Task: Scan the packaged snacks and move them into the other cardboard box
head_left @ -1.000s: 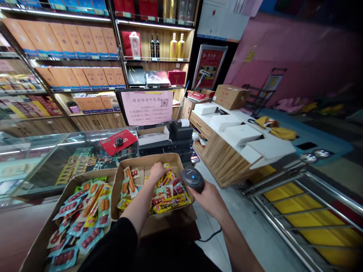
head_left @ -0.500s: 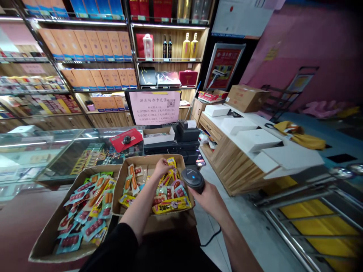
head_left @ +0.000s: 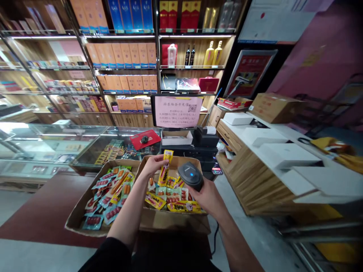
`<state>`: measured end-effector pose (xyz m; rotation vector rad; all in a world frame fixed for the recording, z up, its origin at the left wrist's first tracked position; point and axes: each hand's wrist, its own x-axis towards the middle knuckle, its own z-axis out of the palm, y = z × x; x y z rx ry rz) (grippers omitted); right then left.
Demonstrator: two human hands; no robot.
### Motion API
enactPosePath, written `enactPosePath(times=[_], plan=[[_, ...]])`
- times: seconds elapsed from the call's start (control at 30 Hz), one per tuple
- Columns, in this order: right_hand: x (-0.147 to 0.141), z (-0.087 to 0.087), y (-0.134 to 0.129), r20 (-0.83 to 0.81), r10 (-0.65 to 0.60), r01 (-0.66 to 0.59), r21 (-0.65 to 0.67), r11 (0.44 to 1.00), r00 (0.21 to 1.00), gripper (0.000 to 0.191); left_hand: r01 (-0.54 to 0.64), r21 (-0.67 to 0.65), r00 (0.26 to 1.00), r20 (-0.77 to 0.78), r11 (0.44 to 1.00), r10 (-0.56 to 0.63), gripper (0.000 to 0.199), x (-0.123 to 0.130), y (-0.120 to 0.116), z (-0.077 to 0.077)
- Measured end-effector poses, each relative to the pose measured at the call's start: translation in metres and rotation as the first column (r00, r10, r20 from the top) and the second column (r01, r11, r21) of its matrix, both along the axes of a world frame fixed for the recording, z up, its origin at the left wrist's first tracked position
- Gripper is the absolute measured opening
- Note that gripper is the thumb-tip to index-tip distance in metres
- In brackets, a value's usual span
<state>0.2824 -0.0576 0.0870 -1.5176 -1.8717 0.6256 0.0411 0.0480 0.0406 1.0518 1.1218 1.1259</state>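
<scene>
Between the fingers of my left hand (head_left: 154, 166) is a yellow snack packet (head_left: 165, 170), held upright above the right cardboard box (head_left: 181, 219). My right hand (head_left: 208, 196) is wrapped round a dark handheld barcode scanner (head_left: 191, 175) with a small blue light, its head turned toward the packet. In the right box lie several more packets, among them a long yellow packet (head_left: 184, 206) and clear-wrapped red sausages (head_left: 172, 199). The left cardboard box (head_left: 82, 229) beside it is heaped with packaged sausages (head_left: 113, 213), some in yellow wrappers.
Behind the boxes stand a monitor with a pink price sheet (head_left: 177, 111), a black receipt printer (head_left: 207, 136) and a white tray (head_left: 176, 138). A computer mouse (head_left: 144, 139) rests on a red mat. To the right, a counter (head_left: 244, 166) bears white boxes. The scanner cord hangs down.
My left hand has lifted a yellow packet up from the right box. The scanner stays in my right hand near it. The camera view has swung left.
</scene>
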Motion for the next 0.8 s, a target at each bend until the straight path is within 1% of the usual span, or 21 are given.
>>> enactPosePath(times=[0.1,0.17,0.3,0.4,0.5,0.67,0.8], plan=[[-0.013,0.003,0.004,-0.005,0.009,-0.009,0.025,1.0,1.0,0.035,0.007,0.028,1.0,-0.028,1.0,-0.006,0.049,-0.012,-0.009,0.001],[-0.02,0.003,0.005,0.014,0.006,-0.006,0.034,0.999,1.0,0.035,0.01,0.039,0.999,-0.046,0.999,-0.008,0.047,-0.02,-0.011,0.0],[-0.031,0.001,0.005,0.052,-0.002,0.003,-0.004,1.0,0.999,0.034,0.077,0.038,0.993,-0.095,0.996,-0.073,0.047,-0.034,-0.012,0.0],[-0.038,-0.001,0.002,0.036,0.002,-0.002,-0.002,1.0,0.999,0.034,0.117,0.023,0.985,-0.13,0.993,-0.113,0.045,-0.04,-0.014,0.004],[-0.045,-0.001,-0.001,0.029,0.005,-0.005,0.028,1.0,1.0,0.031,0.158,0.033,0.972,-0.183,0.987,-0.149,0.037,-0.045,-0.017,0.011],[-0.057,0.001,-0.009,0.112,-0.072,0.065,0.068,0.996,0.991,0.024,0.276,0.122,0.912,-0.348,0.953,-0.219,0.022,-0.053,-0.022,0.023],[-0.064,0.001,-0.015,0.113,-0.111,0.102,0.082,0.991,0.987,0.024,0.334,0.133,0.881,-0.395,0.933,-0.259,0.021,-0.059,-0.021,0.026]])
